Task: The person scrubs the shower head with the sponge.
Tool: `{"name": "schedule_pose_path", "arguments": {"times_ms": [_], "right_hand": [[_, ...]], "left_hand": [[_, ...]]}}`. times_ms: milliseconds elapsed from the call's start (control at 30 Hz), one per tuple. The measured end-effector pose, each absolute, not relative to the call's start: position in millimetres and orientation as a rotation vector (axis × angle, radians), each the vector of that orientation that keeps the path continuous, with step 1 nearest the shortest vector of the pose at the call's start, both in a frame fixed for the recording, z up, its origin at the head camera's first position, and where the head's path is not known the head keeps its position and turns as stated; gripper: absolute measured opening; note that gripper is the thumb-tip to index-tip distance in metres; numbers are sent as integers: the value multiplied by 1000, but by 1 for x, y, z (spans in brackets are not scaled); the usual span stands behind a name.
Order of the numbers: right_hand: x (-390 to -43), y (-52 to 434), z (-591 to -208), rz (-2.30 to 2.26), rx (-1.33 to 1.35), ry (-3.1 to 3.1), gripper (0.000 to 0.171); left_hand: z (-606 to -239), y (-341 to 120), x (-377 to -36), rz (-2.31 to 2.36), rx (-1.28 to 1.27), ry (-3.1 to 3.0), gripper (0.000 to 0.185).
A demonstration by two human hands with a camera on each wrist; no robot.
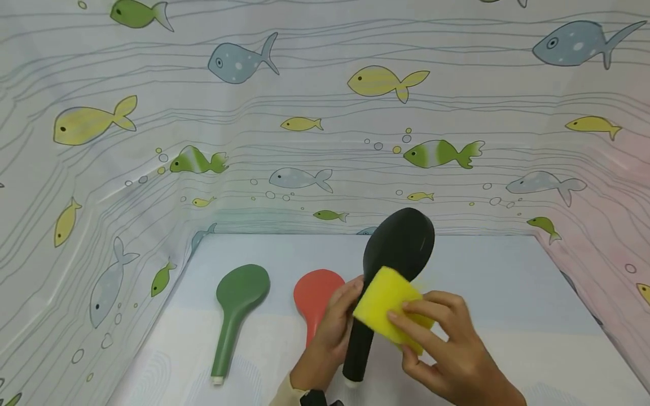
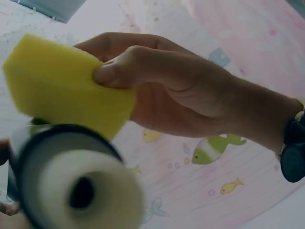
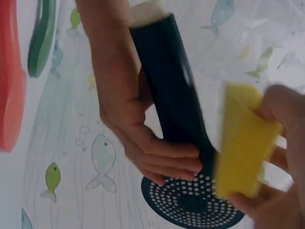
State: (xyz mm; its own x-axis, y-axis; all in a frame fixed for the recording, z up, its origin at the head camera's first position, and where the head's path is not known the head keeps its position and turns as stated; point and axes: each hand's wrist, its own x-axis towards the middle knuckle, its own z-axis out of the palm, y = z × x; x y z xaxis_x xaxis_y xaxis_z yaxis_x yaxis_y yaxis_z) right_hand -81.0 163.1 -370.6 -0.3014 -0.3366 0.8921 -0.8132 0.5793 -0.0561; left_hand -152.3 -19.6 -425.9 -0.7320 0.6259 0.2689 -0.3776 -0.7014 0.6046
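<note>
While the left hand (image 1: pixel 332 330) grips the black shower head (image 1: pixel 398 248) by its handle at lower centre, the right hand (image 1: pixel 452 349) pinches a yellow sponge (image 1: pixel 388 304) against it. No legible writing. Green shower head (image 1: pixel 236 304) and red shower head (image 1: pixel 316 296) lie left.

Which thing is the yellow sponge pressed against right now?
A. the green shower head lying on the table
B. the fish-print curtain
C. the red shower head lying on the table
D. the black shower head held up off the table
D: the right hand holds the yellow sponge against the black shower head, which the left hand grips by its handle.
</note>
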Motion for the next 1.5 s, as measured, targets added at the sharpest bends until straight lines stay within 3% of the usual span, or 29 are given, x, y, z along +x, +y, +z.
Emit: {"name": "schedule_pose_path", "arguments": {"times_ms": [100, 300, 600, 867, 1300, 1500], "right_hand": [[-73, 168, -369, 801, 1171, -2035, 29], [-61, 187, -353, 1170, 1513, -1936, 45], [-83, 198, -349, 1511, 1095, -1498, 36], [-95, 188, -364, 917, 678, -1772, 49], [-97, 173, -366, 854, 770, -1673, 36], [-96, 171, -373, 845, 937, -1807, 33]], "left_hand": [[-425, -22, -154, 2386, 616, 651, 30], [-423, -25, -156, 2446, 561, 567, 31], [-423, -21, -151, 2412, 570, 521, 24], [-423, -11, -145, 2347, 571, 437, 24], [-425, -10, -146, 2294, 654, 462, 47], [-423, -14, -144, 2274, 541, 575, 39]]}}
